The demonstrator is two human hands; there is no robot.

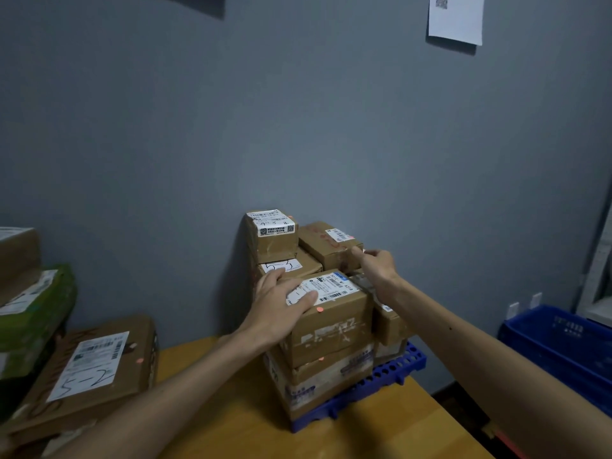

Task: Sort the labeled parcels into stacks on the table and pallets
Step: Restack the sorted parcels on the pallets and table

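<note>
Fingers point(275, 277) of the left hand point(281, 308) spread flat on the front parcel point(331, 329), right hand point(379, 265) pinching a corner of the rear parcel point(319, 241): centre-frame stack point(318, 372) on the blue pallet point(394, 369) appears nearly built, lower-left parcels point(89, 362) apparently remaining.

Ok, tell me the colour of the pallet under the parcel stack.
Blue; the pallet shows best in the head view.

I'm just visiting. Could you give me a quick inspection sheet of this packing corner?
Surface: wooden table, with a blue pallet on it.
Job's things: front parcel and rear parcel in the stack on the pallet; parcel marked 5-2 lies at left.
Clutter: green package at left.
Grips: left hand flat on the front parcel; right hand seems to pinch the rear parcel's corner.
Cables: nothing seen.
Surroundings: grey wall, paper sheet, blue crate at right.
</note>
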